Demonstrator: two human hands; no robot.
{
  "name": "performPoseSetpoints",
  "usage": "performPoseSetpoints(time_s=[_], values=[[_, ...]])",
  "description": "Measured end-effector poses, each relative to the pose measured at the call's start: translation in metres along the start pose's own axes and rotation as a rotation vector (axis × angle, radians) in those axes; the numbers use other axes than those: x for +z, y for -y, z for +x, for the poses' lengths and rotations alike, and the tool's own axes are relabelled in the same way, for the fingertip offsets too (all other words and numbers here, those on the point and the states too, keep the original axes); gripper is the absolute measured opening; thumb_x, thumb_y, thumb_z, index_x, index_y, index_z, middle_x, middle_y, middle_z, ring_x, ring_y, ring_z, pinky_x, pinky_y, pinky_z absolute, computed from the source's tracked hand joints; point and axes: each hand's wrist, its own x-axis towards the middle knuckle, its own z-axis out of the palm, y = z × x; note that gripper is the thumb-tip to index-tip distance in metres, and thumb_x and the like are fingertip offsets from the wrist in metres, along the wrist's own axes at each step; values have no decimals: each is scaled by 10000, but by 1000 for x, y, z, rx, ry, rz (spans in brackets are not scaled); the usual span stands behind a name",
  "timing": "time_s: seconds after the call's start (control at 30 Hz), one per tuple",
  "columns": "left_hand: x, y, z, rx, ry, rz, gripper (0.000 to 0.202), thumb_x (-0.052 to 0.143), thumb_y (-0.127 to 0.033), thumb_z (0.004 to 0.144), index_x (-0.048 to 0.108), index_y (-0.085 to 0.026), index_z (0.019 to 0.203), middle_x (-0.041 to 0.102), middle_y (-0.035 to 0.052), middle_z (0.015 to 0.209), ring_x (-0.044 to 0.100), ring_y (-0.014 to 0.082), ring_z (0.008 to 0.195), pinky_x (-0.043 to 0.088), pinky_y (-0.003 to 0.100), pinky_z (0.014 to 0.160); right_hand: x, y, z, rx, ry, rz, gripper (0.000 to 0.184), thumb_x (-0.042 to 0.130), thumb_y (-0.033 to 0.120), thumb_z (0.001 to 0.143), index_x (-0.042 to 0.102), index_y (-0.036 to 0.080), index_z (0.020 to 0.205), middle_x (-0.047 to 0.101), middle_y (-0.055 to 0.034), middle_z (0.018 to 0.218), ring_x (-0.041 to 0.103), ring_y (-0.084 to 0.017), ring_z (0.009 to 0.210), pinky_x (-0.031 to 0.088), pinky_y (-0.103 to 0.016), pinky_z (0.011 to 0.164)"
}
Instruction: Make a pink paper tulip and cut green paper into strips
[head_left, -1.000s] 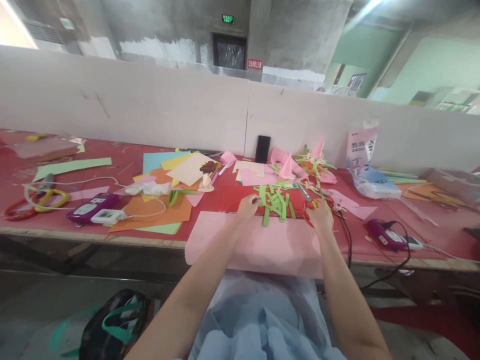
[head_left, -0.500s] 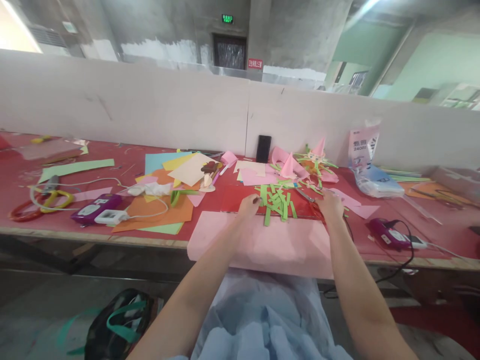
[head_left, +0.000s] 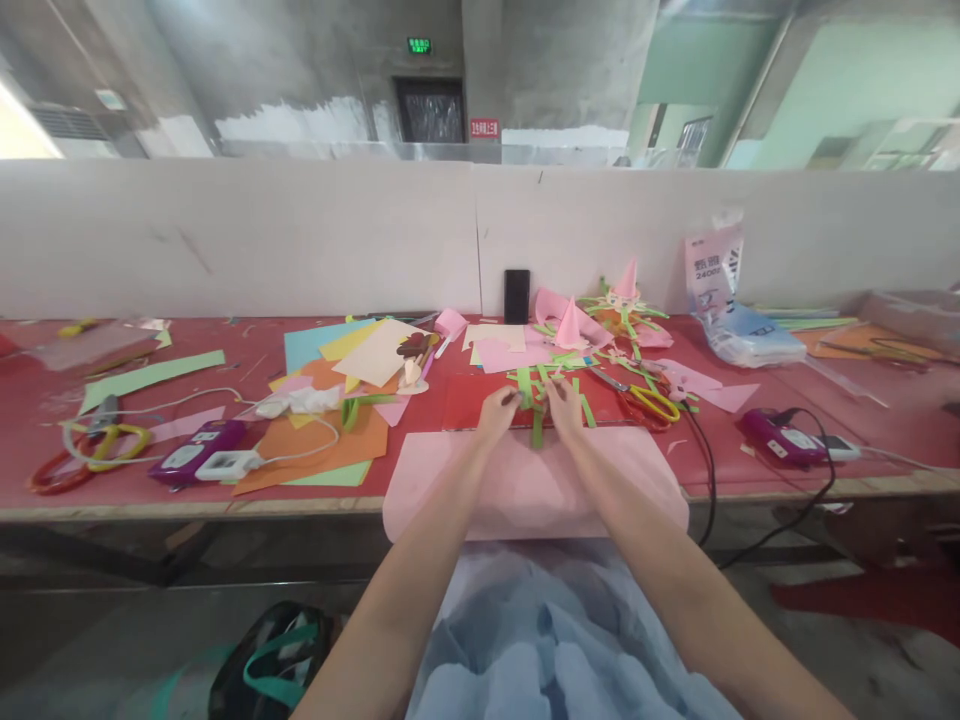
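Observation:
On the red mat (head_left: 465,400), a pile of green paper strips (head_left: 537,430) lies between my two hands. My left hand (head_left: 496,412) is at the pile's left side, thumb and fingers pinched together; whatever is between them is too small to make out. Fingers of my right hand (head_left: 564,408) close on a green paper strip at the pile's right side and cover part of the pile. Scissors (head_left: 651,403) with red and yellow handles rest to the right of that hand. A pink paper cone (head_left: 571,325) stands just behind the strips.
Left are coloured paper sheets (head_left: 322,450), a second pair of scissors (head_left: 112,445) and a purple device (head_left: 196,452). Right are another purple device (head_left: 780,437) with a black cable and a plastic packet (head_left: 750,340). A phone (head_left: 517,297) leans against the white partition (head_left: 337,240).
My right hand has left the scissors and moved left to the green strips. The scissors now lie on the table. My left hand stays beside the pile. The view has shifted slightly.

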Motion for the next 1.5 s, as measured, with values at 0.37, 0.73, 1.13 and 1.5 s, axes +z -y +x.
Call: performPoseSetpoints(time_s=[0.37,0.73,1.13,1.5], values=[[-1,-4,0,-77,158,-404,278,589,-423,622,505,-158,612,504,-29,571,510,108,575,447,267,662,-4,9,2,54,112,115,415,521,503,703,591,179,952,590,17,648,333,-32,339,286,-188,334],[-1,-12,-4,-78,132,-322,264,559,-412,652,501,-164,585,520,-27,551,524,115,561,455,263,623,-5,-1,7,72,81,146,286,603,461,637,570,197,743,488,63,490,370,-64,348,315,-214,356],[-6,-7,-1,-171,6,-380,249,558,-409,641,510,-166,610,537,-17,544,541,116,548,469,265,599,-7,3,6,89,49,237,353,618,487,615,538,187,783,382,101,394,364,-72,336,317,-219,375],[-9,3,5,-183,-57,-511,225,562,-387,619,526,-165,632,548,-10,563,545,124,566,456,271,601,-7,-10,12,101,27,266,349,592,492,632,519,191,793,341,114,385,326,-59,315,283,-201,339]])
